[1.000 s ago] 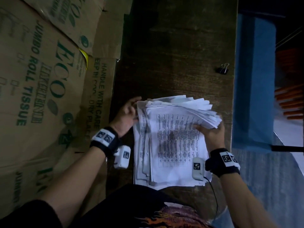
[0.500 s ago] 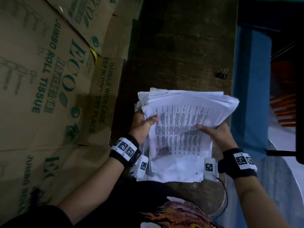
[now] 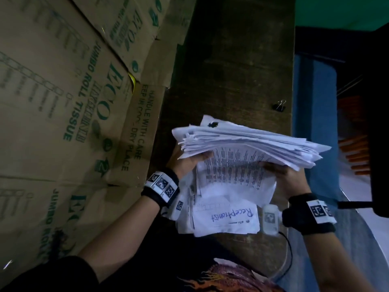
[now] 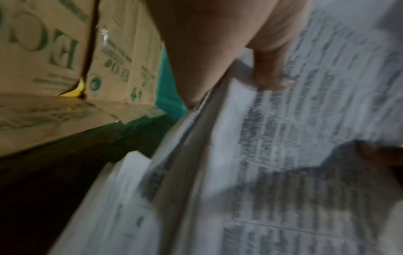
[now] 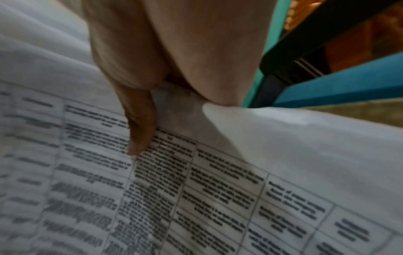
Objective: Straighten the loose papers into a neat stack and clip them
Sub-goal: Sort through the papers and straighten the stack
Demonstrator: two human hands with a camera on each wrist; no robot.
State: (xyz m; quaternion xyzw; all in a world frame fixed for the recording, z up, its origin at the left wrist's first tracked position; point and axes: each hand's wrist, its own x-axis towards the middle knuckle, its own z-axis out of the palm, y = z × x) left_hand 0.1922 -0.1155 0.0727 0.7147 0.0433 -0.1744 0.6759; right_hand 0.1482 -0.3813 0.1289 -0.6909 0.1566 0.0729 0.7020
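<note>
A thick, uneven stack of printed white papers (image 3: 242,152) is tilted up off the dark wooden table (image 3: 231,60), its far edges fanned out. My left hand (image 3: 187,163) grips its left side, thumb on the printed top sheet (image 4: 305,155). My right hand (image 3: 288,175) grips the right side, thumb pressed on the page (image 5: 196,189). A few sheets stay flat underneath, one with blue handwriting (image 3: 229,216). A black binder clip (image 3: 279,106) lies beyond the stack near the table's right edge, apart from both hands.
Brown cardboard boxes (image 3: 63,102) printed in green stand along the left of the table. The table's right edge (image 3: 291,102) drops to a blue surface (image 3: 315,123). A dark frame (image 3: 376,123) stands at far right.
Both hands have lifted and tilted the main stack up off the table, from lying flat a second ago. A handwritten sheet beneath is now uncovered.
</note>
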